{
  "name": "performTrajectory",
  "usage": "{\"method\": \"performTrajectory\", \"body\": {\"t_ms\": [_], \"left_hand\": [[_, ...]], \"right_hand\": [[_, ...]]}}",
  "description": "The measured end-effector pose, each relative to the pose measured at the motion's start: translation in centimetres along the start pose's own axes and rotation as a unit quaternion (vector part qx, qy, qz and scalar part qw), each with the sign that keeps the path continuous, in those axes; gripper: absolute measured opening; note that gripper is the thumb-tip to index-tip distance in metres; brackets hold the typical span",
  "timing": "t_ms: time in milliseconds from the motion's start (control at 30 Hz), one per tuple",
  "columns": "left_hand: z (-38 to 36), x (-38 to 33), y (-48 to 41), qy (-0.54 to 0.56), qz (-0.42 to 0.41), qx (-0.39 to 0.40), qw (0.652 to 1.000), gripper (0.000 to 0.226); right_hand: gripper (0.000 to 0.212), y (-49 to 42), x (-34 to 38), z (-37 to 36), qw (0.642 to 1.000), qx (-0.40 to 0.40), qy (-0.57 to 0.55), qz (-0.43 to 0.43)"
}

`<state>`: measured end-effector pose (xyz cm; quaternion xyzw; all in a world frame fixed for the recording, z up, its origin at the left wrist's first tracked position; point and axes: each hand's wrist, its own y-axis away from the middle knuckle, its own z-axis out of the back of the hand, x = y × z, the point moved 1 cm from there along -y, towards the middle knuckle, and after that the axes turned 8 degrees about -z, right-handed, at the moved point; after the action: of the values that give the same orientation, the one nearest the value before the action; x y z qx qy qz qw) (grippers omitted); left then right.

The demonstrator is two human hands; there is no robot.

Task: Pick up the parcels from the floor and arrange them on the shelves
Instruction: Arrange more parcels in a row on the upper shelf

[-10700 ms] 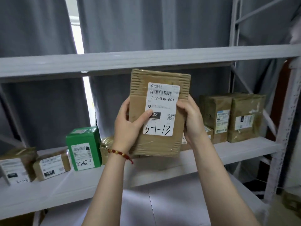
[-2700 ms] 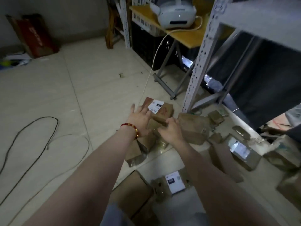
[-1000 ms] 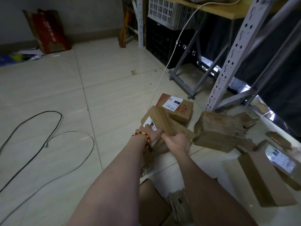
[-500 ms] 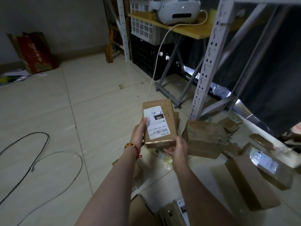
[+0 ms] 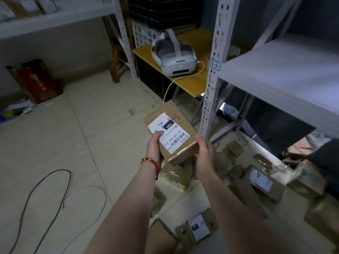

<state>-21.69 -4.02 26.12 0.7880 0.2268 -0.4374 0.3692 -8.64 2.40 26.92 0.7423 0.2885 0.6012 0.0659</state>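
We hold a brown parcel (image 5: 170, 131) above the floor, our left hand (image 5: 155, 145) curled round its near-left edge with the thumb on the label, and our right hand (image 5: 204, 151) gripping the near-right corner. Other parcels (image 5: 264, 182) lie on the pale tiled floor (image 5: 82, 143) from 4 to 6 o'clock. A grey shelf (image 5: 286, 70) stands at 2 o'clock, a white headset (image 5: 173, 54) on a yellow table (image 5: 192, 85) at 12, and a black cable (image 5: 45, 189) at 8.

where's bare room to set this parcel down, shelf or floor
The grey shelf board right of the perforated upright shows bare. Floor tiles between the black cable and the held parcel are open. Crowded: floor parcels below the shelf.
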Motion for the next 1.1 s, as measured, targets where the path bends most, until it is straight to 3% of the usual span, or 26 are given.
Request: {"method": "performTrajectory", "body": {"t_ms": [200, 333, 433, 500, 567, 633, 767, 833, 933, 1100], "left_hand": [[-4.8, -11.1, 6.4, 0.005, -0.015, -0.002, 1.0, 0.063], [-8.0, -18.7, 10.9, 0.001, -0.029, 0.001, 1.0, 0.071], [-10.1, -23.0, 14.5, 0.016, -0.023, 0.002, 1.0, 0.082], [-11.5, -26.4, 18.3, 0.02, -0.025, 0.02, 0.999, 0.077], [-12.6, -29.7, 21.6, -0.001, -0.036, 0.042, 0.998, 0.053], [-12.7, -32.2, 23.1, -0.013, -0.046, 0.051, 0.998, 0.032], [-12.0, -39.5, 25.6, -0.041, -0.079, 0.048, 0.995, 0.042], [-11.8, -42.6, 26.7, -0.066, -0.062, 0.098, 0.991, 0.043], [-11.8, -45.9, 28.5, -0.152, -0.048, 0.175, 0.972, 0.026], [-13.2, -50.4, 31.1, -0.279, -0.077, 0.266, 0.92, 0.077]], "right_hand": [[0.007, 7.6, 10.4, -2.4, 1.0, -0.006, -0.023, 0.002], [0.043, 12.4, 17.0, -4.2, 0.999, -0.012, -0.016, 0.027], [0.053, 16.6, 21.8, -5.9, 0.999, -0.006, -0.024, 0.033], [0.054, 19.6, 24.8, -6.8, 0.999, -0.016, -0.037, 0.029], [0.057, 22.4, 27.7, -7.2, 0.998, -0.023, -0.056, 0.014], [0.058, 24.4, 29.8, -7.1, 0.998, -0.022, -0.057, 0.004], [0.053, 29.0, 35.0, -6.4, 1.0, 0.005, -0.001, -0.005], [0.05, 31.0, 37.6, -5.8, 0.999, 0.032, 0.035, -0.006], [0.029, 33.7, 41.8, -5.0, 0.994, 0.04, 0.096, 0.024], [0.022, 37.1, 48.4, -5.3, 0.978, 0.077, 0.178, 0.071]]}}
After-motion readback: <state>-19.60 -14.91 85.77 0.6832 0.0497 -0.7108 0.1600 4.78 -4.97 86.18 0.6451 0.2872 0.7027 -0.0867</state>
